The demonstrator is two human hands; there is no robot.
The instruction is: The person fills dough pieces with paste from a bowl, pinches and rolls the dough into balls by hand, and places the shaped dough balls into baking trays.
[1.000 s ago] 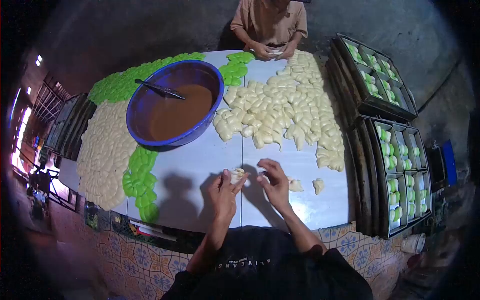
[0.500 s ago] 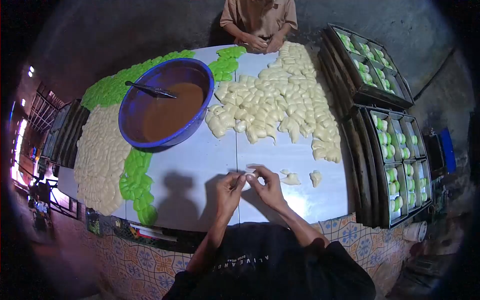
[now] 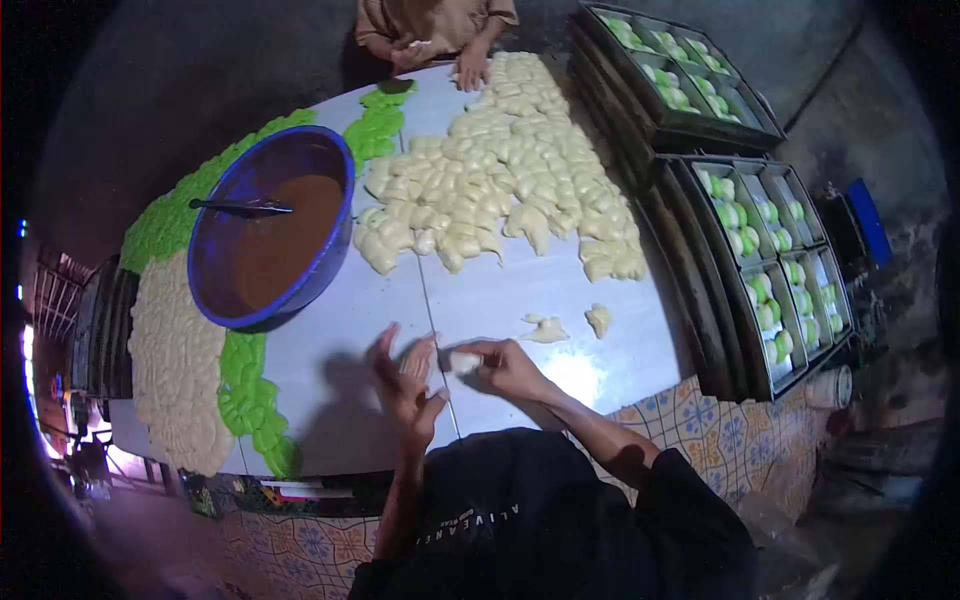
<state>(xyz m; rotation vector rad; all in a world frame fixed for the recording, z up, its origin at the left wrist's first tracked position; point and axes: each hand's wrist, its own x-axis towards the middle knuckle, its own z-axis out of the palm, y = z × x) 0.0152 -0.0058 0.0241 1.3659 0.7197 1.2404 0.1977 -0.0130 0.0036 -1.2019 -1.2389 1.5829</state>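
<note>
Above the near part of the white table [image 3: 330, 370], my right hand [image 3: 515, 370] pinches a small pale piece of dough [image 3: 463, 362] between thumb and fingers. To its left, my left hand [image 3: 405, 385] is apart from it, fingers spread and slightly blurred, holding nothing. Two dough scraps lie beyond my right hand: a flat one [image 3: 545, 329] and a smaller lump [image 3: 598, 320]. Farther back spreads a wide mass of cream dough pieces [image 3: 470, 190]. Bright green dough pieces [image 3: 250, 400] lie in a strip on the left.
A blue basin [image 3: 200, 270] of brown liquid stands left of centre, a dark-handled utensil [image 3: 240, 208] across it. More cream dough [image 3: 175, 370] covers the left side. Stacked metal trays [image 3: 745, 270] hold green-and-white dough pieces on the right. Opposite, a person [image 3: 435, 30] stands with hands near the table edge.
My hands were together at a small pale piece; now they are apart, the dough in my right hand, my left opened. The view has shifted. The other person's hands have separated.
</note>
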